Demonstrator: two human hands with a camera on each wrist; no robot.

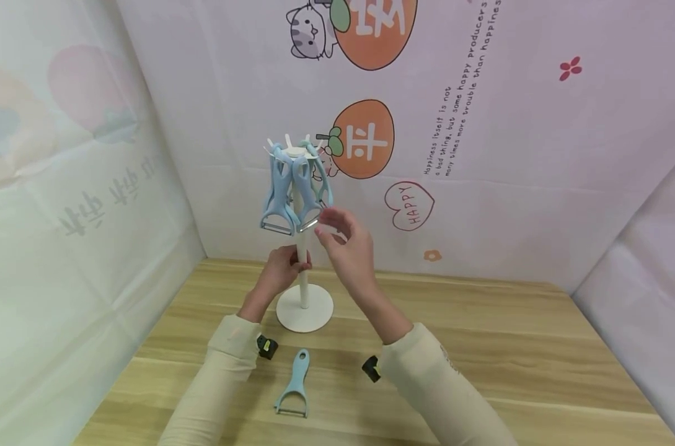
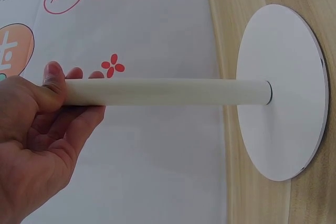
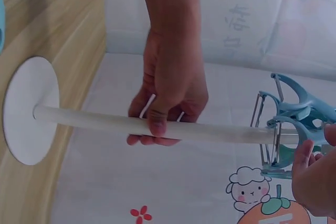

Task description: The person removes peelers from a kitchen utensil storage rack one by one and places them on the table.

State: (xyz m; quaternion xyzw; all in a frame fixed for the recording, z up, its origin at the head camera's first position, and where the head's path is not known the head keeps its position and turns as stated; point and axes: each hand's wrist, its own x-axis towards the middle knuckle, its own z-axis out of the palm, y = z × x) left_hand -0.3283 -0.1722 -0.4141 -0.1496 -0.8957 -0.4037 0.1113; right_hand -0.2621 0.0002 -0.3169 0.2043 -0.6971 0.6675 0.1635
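A white stand [image 1: 303,282] with a round base [image 1: 292,319] and a ring of hooks on top stands upright on the table. Several light-blue Y-shaped peelers [image 1: 281,186] hang from the hooks, blades down, with a greener one [image 1: 325,179] behind at the right. My left hand [image 1: 281,269] grips the pole below them, thumb on one side and fingers round the other, as the left wrist view shows. Beside the hanging peelers is my right hand [image 1: 351,248], its fingers loosely curved, fingertips right at the edge of the nearest peeler head [image 3: 294,129].
Another light-blue peeler [image 1: 299,379] lies on the wooden table [image 1: 482,347] in front of the base, between my forearms. Behind the stand hangs a printed white cloth [image 1: 482,229], and more cloth [image 1: 92,291] closes off the left side.
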